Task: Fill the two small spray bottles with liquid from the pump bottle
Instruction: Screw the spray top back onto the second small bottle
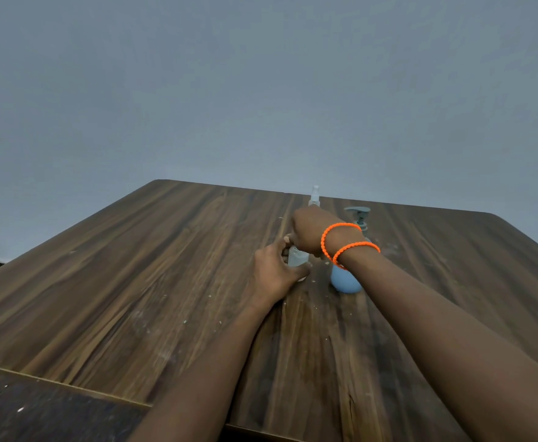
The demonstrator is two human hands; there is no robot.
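Left hand [277, 269]: fingers curled round the body of the near spray bottle [297, 257], thumb on its near side, holding it upright on the counter [134, 282].
Right hand [307, 232]: set over the top of the near spray bottle, fingers curled down onto its head; the palm hides the head itself, so I cannot tell whether a cap is on or off. Only a fingertip shows at the hand's left edge.
Near spray bottle: small, clear, pale; standing just left of the pump bottle [345, 280], apart from it, with only the middle of its body visible between the two hands.
Far spray bottle [315, 196]: clear, capped, upright; beyond the pump bottle and slightly left of it, its lower part hidden behind the right hand.
Pump bottle: round light-blue body with a grey-green pump head [358, 213] whose spout points left; standing on the counter, partly crossed by the right wrist.
Bracelets [344, 242]: two orange corded bands on the right wrist, lying in front of the pump bottle's neck.
Counter: dark wood-grain top with pale specks scattered near and left of the pump bottle; its far edge runs not far behind the pump bottle.
Wall [261, 90]: plain grey-blue, behind the pump bottle and the counter's far edge.
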